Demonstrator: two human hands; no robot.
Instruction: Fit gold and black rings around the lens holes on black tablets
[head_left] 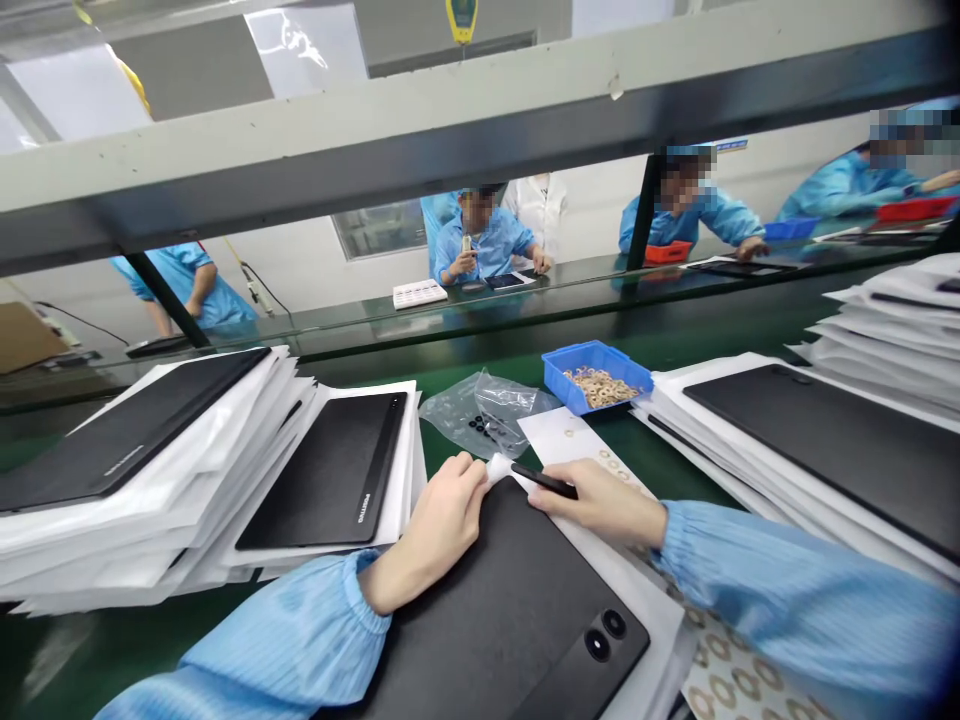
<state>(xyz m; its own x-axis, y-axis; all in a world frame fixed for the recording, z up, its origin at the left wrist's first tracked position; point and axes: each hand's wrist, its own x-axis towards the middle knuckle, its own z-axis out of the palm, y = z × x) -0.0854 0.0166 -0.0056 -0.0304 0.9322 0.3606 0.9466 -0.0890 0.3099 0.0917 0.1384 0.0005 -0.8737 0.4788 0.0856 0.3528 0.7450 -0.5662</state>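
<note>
A dark tablet (495, 600) lies back side up in front of me on white wrapping sheets, its two camera lenses near the lower right. My left hand (442, 520) reaches over it to the far corner, fingers closed on a bit of white wrapping sheet (499, 467). Close beside it, my right hand (600, 500) grips a slim black pen-like tool (546, 481), whose tip points at that white bit. Whether the tool is tweezers or a pen, I cannot tell. Beneath the right forearm is a sheet of ring-shaped stickers (724, 675).
Stacked tablets in white sheets stand left (150, 440) and right (825, 430). Beyond my hands are a clear bag (487, 400) with small black rings and a blue bin (596, 375) of tan rings. A shelf beam (450, 130) crosses above; co-workers (480, 245) sit opposite.
</note>
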